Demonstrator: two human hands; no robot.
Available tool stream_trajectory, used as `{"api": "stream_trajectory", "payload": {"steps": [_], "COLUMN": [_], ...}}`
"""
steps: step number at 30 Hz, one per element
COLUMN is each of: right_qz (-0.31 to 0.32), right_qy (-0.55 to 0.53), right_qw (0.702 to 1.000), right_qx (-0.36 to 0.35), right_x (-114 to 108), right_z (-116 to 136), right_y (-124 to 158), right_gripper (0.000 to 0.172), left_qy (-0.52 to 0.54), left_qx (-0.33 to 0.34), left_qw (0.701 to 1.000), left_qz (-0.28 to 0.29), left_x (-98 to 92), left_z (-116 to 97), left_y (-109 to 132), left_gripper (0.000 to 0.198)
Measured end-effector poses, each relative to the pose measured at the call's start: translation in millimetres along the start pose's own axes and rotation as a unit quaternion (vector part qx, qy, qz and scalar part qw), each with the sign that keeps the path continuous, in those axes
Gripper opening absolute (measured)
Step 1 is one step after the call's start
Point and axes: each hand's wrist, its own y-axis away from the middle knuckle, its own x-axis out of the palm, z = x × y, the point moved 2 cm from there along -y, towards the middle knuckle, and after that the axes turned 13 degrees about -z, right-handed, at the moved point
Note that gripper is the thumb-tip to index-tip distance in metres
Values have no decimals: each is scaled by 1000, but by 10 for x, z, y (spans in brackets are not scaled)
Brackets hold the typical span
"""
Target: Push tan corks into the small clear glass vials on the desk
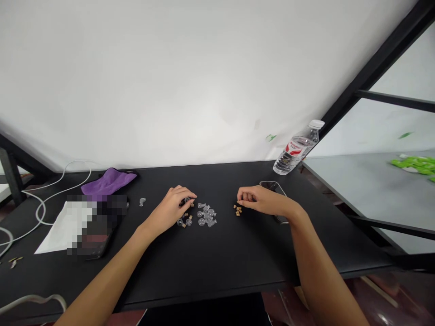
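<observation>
My left hand (175, 202) is bent over a group of tiny clear glass bottles with corks (189, 222). Its thumb and forefinger are curled nearly together, and a bit of glass shows in the gap; whether they grip it is unclear. Just right of this group lies a pile of tiny glass bottles without corks (206, 216), some round and some flared. Beside a few small tan corks (238, 210), my right hand (253, 198) has its fingers curled in and thumb pressed toward them. Anything between those fingertips is too small to make out.
A phone (273, 186) lies partly under my right forearm. The water bottle (295, 148) stands at the back right. To the left are one loose glass piece (142, 201), a purple cloth (110, 182), white paper (61, 228), a dark, partly blurred item and white cables (44, 199).
</observation>
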Motion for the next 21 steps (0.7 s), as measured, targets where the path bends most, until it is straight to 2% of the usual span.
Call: {"api": "stream_trajectory", "payload": {"steps": [9,15,21], "right_qz": [5,8,-29], "right_qy": [0,5,2], "right_qw": [1000,1000,999], "right_qx": [3,-3,-19], "right_x": [1,-3,6], "right_z": [-22,-37,-10], "right_y": [1,-18,-61], "right_gripper": [30,30,28], "left_qy": [-1,-6,-10], "left_qx": [36,50,50], "left_qw": [999,998,997], "left_qz": [30,41,52], "left_x": [-52,-77,-83], "left_z": [185,154,127], "left_y": [0,-6,7], "left_gripper": [16,15,13]}}
